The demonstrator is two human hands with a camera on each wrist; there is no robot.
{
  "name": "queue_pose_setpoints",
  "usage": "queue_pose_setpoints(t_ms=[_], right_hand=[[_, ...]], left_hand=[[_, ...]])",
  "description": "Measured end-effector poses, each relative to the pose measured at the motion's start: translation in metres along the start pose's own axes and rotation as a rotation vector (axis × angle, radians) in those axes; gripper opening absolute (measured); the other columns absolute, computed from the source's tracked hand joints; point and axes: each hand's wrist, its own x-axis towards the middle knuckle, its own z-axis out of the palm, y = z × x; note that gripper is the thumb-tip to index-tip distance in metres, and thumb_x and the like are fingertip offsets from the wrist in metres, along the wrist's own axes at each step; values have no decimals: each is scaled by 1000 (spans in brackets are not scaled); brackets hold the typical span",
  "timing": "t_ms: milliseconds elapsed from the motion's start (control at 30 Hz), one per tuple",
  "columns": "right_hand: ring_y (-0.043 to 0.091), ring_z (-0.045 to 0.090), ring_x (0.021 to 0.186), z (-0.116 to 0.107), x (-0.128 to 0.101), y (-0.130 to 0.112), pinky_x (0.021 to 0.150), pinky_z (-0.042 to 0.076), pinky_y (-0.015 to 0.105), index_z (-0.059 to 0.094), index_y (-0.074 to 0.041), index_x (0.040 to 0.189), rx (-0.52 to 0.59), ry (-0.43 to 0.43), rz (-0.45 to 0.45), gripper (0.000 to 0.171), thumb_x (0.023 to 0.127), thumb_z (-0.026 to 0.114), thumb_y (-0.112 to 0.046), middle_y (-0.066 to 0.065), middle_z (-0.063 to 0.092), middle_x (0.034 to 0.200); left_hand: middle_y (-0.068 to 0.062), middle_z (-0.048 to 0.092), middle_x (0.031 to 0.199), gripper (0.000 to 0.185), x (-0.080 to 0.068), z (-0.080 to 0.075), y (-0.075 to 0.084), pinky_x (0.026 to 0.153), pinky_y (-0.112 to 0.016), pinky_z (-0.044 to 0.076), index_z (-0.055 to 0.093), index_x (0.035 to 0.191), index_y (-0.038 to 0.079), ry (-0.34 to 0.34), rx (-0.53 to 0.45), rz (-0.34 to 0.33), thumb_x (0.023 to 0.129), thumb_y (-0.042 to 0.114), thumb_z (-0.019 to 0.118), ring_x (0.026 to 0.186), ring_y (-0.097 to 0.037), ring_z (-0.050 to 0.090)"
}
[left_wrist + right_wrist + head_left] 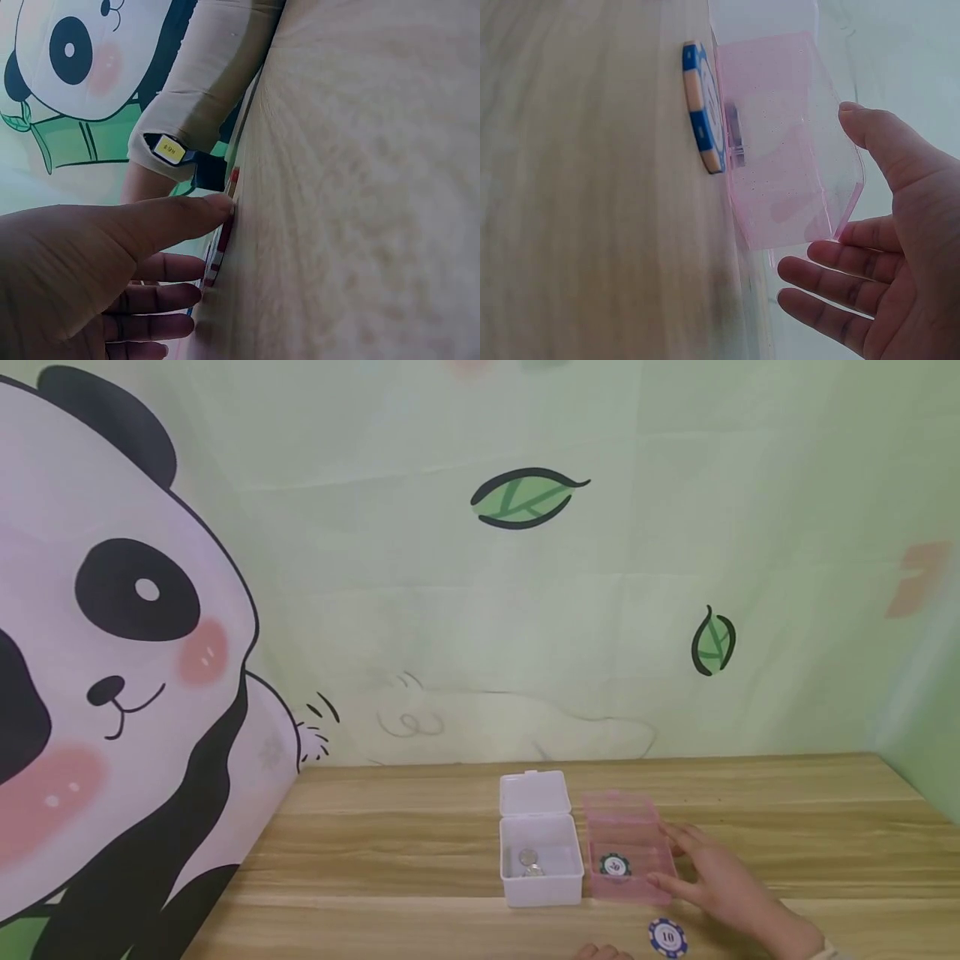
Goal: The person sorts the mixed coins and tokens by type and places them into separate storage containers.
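My left hand (603,952) barely shows at the bottom edge of the head view. In the left wrist view, its thumb and fairly straight fingers overlap the edge of a red and white poker chip (225,236) low on the tabletop. My right hand (723,881) is at the right side of a clear pink box (633,893), thumb by the front corner and fingers farther back. Its fingers are loosely extended in the right wrist view. A green and white chip (616,866) lies in the pink box, whose lid stands back. In front lies a blue and white chip (667,937) marked 10.
Left of the pink box stands a white box (542,891) with its lid back and several coins (528,857) inside. Both boxes stand on a wood-grain table (390,860). Behind it hangs a green cloth (420,577) printed with a panda and leaves.
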Motion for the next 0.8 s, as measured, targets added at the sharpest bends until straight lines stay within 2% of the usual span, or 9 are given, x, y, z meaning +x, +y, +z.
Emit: queue_pose_setpoints(t_ms=[67,167,367,567,633,700,733,800], right_hand=[[30,66,94,0,0,0,79,55,50,49,8,133,1,2,-1,75,82,72,-43,21,60,121],[30,66,94,0,0,-1,81,55,51,49,8,133,-5,3,-6,75,82,72,-43,21,60,121],[31,66,95,-1,0,-1,84,53,54,48,8,134,-5,0,-7,76,82,71,-43,23,59,123],[32,66,96,0,0,0,85,53,55,47,8,134,-2,1,-5,76,83,71,-43,23,59,123],[32,66,96,0,-1,1,84,53,54,47,8,134,1,-4,-4,76,83,71,-43,23,59,123],[31,66,96,0,-1,1,83,53,54,47,8,134,4,-9,-3,77,83,71,-43,24,59,124],[31,66,95,0,-2,2,83,54,53,47,8,134,8,-10,-3,77,82,71,-42,24,59,123],[31,66,95,-1,-2,2,83,54,53,47,8,134,7,-8,-3,77,82,71,-43,24,59,123]], left_hand=[[12,59,97,27,-3,8,2,74,-12,31,62,110,27,-3,-8,6,91,45,54,87,2,48],[13,58,94,27,-3,11,2,72,-13,32,64,108,28,21,48,27,89,45,57,85,1,48],[16,57,86,22,-1,13,1,69,-13,33,67,101,31,120,93,31,83,42,62,78,2,46],[15,53,82,18,-5,19,5,65,-12,28,67,101,29,193,6,-2,87,36,59,72,2,41],[15,54,83,19,-5,15,5,65,-10,27,67,102,29,188,-27,-8,86,36,61,72,3,41],[16,56,84,20,-1,4,2,67,-9,29,68,102,29,170,2,17,83,37,64,74,4,43],[16,56,85,20,1,-3,1,68,-9,29,68,101,29,152,28,33,83,37,65,75,4,44],[16,57,86,21,9,-22,-2,69,-9,28,67,99,28,68,27,60,82,40,66,76,5,44]])
